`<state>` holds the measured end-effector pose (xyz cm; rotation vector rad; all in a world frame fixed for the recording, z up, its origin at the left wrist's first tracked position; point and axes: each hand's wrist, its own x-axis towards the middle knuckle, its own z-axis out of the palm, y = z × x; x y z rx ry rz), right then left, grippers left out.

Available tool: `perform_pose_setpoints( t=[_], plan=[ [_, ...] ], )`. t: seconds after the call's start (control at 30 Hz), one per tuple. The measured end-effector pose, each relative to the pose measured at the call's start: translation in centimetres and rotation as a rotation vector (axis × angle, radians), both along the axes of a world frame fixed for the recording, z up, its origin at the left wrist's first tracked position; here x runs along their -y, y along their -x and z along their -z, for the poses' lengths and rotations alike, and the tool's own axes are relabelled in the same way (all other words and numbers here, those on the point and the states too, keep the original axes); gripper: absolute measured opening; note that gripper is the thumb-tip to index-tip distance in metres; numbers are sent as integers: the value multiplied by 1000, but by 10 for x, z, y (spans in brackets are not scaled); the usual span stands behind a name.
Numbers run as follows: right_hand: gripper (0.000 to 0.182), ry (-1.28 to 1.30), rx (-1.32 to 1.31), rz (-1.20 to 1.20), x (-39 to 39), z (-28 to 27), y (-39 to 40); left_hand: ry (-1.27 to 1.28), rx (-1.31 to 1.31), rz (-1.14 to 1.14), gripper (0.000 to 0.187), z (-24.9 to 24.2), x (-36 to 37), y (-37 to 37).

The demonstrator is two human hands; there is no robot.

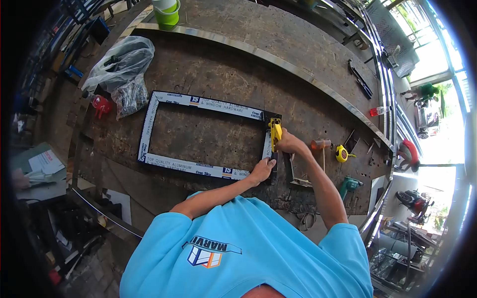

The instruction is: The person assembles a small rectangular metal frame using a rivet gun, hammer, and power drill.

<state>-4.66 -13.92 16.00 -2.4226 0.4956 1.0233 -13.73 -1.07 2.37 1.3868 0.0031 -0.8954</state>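
Observation:
A rectangular metal frame [213,105] with printed protective film lies flat on the brown workbench [208,64]. My left hand [262,171] is closed around the frame's lower right corner. At the frame's right side, my right hand [288,142] grips a yellow tool [275,130], whose head rests by the upper right part of the frame. The working tip of the tool is too small to make out. Just right of the frame, a dark bar or handle lies below my right hand.
A mallet [321,144], a yellow tape measure [341,153] and a green drill [351,186] lie to the right. A long metal bar [258,53] crosses the bench. Plastic bags [126,57], a red bottle [101,105] and a green bucket [167,17] are at left.

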Motion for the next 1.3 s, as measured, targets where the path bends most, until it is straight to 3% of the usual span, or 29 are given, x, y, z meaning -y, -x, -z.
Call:
perform_pose_setpoints(
  t=[0.07,0.13,0.17,0.2,0.23,0.27,0.3,0.33,0.37,0.4,0.47,0.53,0.6,0.67,0.7,0.77,0.8,0.83,0.87,0.9,0.93,0.97,1.0,1.03,1.07,1.13,1.2,1.27,1.3],
  plan=[
    [51,-86,-254,-156,18,11,-26,-182,194,32,52,1,-1,4],
    [55,-134,-217,-158,23,10,-25,-162,82,84,52,-4,-2,-1],
    [54,-47,-51,-71,18,15,-13,-127,-24,124,52,-9,-1,-2],
    [52,37,123,6,11,27,2,99,-176,34,56,-33,0,3],
    [58,-3,339,-42,23,73,13,323,-310,-77,62,-55,0,7],
    [48,-340,406,200,18,82,21,278,-203,54,81,-38,7,6],
    [38,-708,95,698,3,61,27,226,10,60,101,-55,6,8],
    [31,-787,32,804,-2,65,28,200,4,26,114,-31,15,15],
    [28,-781,91,766,1,78,31,152,103,41,114,-28,15,12],
    [26,-745,86,735,6,85,31,105,82,130,110,-35,9,5],
    [23,-769,138,723,-3,83,30,-247,189,275,99,-44,5,-6],
    [20,-572,402,653,-9,100,23,-255,190,167,93,-30,5,-11],
    [16,-604,479,677,-17,102,18,-245,181,67,88,-18,2,-19],
    [14,-526,660,590,-35,74,27,-80,413,113,87,-12,-18,-23],
    [17,-663,698,619,-36,58,39,-121,534,233,79,-33,-39,-30],
    [23,-799,715,799,-42,12,74,10,538,369,56,-76,-102,-60],
    [26,-761,756,766,-44,-15,94,-71,744,207,32,-87,-140,-82],
    [30,-784,758,800,-46,-38,116,-195,987,-54,22,-79,-180,-113],
    [33,-723,778,691,-46,-53,138,-441,1051,-217,14,-76,-229,-149],
    [35,-516,530,431,-22,-57,161,-932,964,-311,15,-77,-275,-182],
    [37,-304,263,202,-1,-67,193,-1171,920,-446,17,-71,-323,-212],
    [38,-35,-108,-28,-14,-87,207,-954,1004,-597,18,-43,-383,-246],
    [41,198,-496,-246,-28,-106,215,-1276,857,-520,22,-35,-425,-271],
    [35,317,-872,-160,-27,-86,242,-1420,819,-426,26,-25,-464,-288],
    [26,446,-794,-522,-44,-85,264,-1527,882,-273,25,-12,-495,-300],
    [26,556,-786,-606,-51,-68,298,-1586,771,-111,27,-11,-510,-302],
    [33,543,-714,-413,-70,-82,279,-1593,864,-113,30,7,-514,-304],
    [39,332,-324,-167,-100,-109,247,-1496,832,-96,28,3,-515,-304],
    [43,100,-144,138,-121,-119,231,-1487,848,-89,28,11,-518,-307]
  ],
)
